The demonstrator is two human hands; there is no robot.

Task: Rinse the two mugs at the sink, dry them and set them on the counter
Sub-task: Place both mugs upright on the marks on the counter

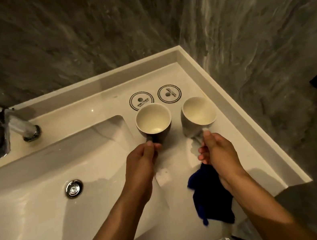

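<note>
Grey veined stone walls [96,35] meet in a corner behind the cream worktop [167,80]. Left of the mugs, the white sink [41,204] sits under a chrome faucet [2,130]. Beside the basin, the left hand [140,165] closes its grip on the dark mug [154,122]; the right hand [218,151] clasps the grey mug [196,113] and a blue cloth [209,199]. Two round coasters [141,101] lie just behind the mugs.
</note>
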